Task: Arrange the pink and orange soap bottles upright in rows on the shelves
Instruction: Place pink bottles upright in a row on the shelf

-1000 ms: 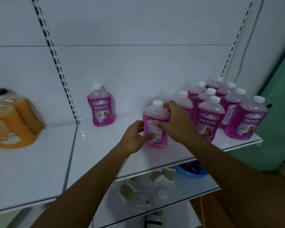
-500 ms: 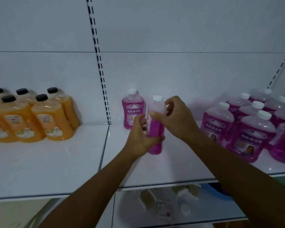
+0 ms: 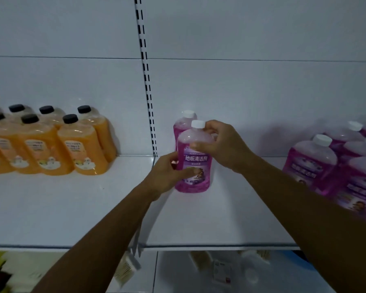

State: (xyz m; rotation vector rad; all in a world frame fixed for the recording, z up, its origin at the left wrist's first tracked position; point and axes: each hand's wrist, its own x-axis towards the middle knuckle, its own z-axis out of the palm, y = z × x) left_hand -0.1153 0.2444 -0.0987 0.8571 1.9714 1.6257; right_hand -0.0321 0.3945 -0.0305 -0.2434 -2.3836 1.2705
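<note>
A pink soap bottle (image 3: 195,166) with a white cap stands upright on the white shelf (image 3: 220,218), label facing me. My left hand (image 3: 167,174) grips its lower left side, and my right hand (image 3: 222,142) holds its neck and shoulder. Right behind it, against the back wall, stands a second pink bottle (image 3: 183,124), mostly hidden. A group of pink bottles (image 3: 334,166) crowds the right end of the shelf. Several orange bottles (image 3: 51,142) with black caps stand in rows on the left shelf section.
A slotted upright rail (image 3: 146,77) divides the back wall between the two shelf sections. Below the shelf edge, a lower shelf (image 3: 199,271) holds small packets and a blurred blue item at the far right.
Both hands carried the pink bottle leftward from beside the right-hand group to just in front of the lone bottle at the wall. It was turned so its label faces me.
</note>
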